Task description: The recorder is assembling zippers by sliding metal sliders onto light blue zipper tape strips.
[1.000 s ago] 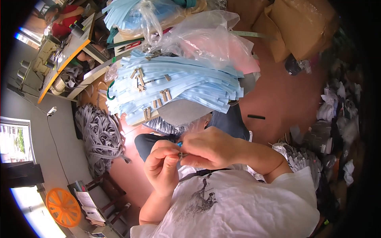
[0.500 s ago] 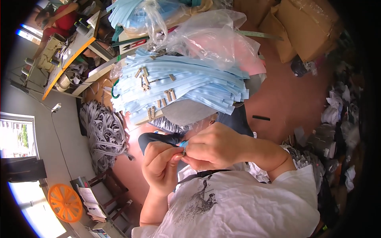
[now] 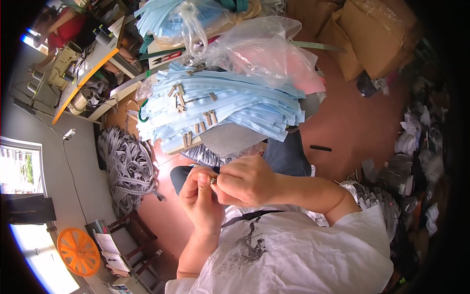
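My left hand [image 3: 199, 202] and my right hand [image 3: 247, 180] meet in front of my chest, fingertips pinched together. Between them shows a small brass-coloured metal piece [image 3: 213, 181] that looks like a zipper slider; the fingers hide most of it. Just beyond my hands lies a thick pile of light blue zipper strips [image 3: 235, 100] on a grey-topped board [image 3: 232, 140]. Several zipper sliders with flat rectangular pulls [image 3: 210, 117] rest on the strips, some in pairs along the near edge.
A clear plastic bag [image 3: 264, 39] and pink material [image 3: 303, 71] lie behind the pile. Grey strips [image 3: 127, 169] are heaped on the floor at left. Cardboard [image 3: 377, 39] stands at far right. Another person [image 3: 66, 29] sits by a sewing table [image 3: 90, 73] at far left.
Both hands have shifted slightly left and the pinched metal piece now shows more. The bit of blue seen between the fingers before is out of sight. The pile looks unchanged.
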Demonstrator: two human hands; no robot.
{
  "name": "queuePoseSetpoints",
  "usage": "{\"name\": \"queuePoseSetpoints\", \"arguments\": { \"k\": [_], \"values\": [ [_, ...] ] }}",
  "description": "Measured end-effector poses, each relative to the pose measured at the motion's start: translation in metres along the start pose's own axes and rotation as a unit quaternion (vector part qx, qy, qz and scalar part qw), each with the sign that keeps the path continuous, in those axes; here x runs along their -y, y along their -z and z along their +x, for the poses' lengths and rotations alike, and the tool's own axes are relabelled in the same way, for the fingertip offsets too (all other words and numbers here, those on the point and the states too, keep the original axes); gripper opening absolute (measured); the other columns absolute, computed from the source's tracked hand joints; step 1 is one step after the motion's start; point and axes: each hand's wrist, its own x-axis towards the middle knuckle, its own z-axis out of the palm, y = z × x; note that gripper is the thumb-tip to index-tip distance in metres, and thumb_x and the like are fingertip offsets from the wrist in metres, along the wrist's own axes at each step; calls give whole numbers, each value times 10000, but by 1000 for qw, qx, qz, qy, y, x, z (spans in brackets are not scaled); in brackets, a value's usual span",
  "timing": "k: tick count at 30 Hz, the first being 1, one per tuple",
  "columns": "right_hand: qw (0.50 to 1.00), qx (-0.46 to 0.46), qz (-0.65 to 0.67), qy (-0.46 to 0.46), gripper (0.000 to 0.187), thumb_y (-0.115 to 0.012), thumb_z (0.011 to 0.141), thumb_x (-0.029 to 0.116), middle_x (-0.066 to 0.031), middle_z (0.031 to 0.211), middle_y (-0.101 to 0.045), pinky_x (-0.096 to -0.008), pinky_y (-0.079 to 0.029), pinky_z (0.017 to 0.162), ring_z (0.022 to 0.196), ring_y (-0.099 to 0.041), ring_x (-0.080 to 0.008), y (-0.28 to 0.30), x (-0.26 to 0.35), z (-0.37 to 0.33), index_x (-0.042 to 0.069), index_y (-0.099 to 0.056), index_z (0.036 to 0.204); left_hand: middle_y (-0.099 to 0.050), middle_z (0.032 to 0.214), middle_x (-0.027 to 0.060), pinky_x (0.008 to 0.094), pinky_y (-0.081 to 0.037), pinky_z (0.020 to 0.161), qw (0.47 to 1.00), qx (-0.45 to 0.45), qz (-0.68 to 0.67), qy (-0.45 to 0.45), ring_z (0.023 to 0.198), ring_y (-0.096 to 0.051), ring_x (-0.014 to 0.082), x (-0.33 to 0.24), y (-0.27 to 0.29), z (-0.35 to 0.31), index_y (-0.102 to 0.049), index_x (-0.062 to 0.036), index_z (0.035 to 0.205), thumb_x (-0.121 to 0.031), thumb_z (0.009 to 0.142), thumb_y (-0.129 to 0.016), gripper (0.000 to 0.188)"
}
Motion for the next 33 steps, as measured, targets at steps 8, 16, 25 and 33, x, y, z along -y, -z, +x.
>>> {"name": "queuePoseSetpoints", "arguments": {
  "k": [8, 16, 25, 33],
  "values": [
    [999, 32, 9, 31, 212, -702, 793, 147, -43, 668, -520, -348, -458, 470, 546, -577, -219, 2, -18, -7, 67, -512, 744, -592, 845, 48, 257, -415, 745, 1000, -16, -14, 19, 780, -513, 134, 10, 3, 0, -622, 29, 861, -136, 980, -571, 210],
    [969, 38, 204, -137, 215, -637, 925, 204, -88, 704, -500, -388, -390, 515, 570, -511, -283, 7, -4, -9, 26, -545, 846, -618, 867, 59, 247, -443, 737, 990, 29, 111, -86, 810, -554, 135, 0, 7, -3, -689, 43, 962, -22, 884, -680, 102],
    [958, 14, 248, -144, 181, -626, 938, 165, -72, 695, -518, -313, -358, 499, 538, -469, -168, 7, -8, -12, 11, -550, 882, -625, 893, 87, 275, -461, 739, 983, 62, 158, -75, 798, -573, 171, -7, 9, 0, -637, 29, 927, -14, 869, -688, 89],
    [948, 93, 244, -183, 237, -572, 971, 231, -84, 629, -518, -336, -375, 471, 484, -498, -230, 16, -4, -4, 31, -536, 849, -601, 877, 116, 290, -471, 674, 930, 122, 286, -196, 771, -576, 223, -15, 14, 6, -612, 30, 951, 31, 873, -644, 85]
  ]
}}
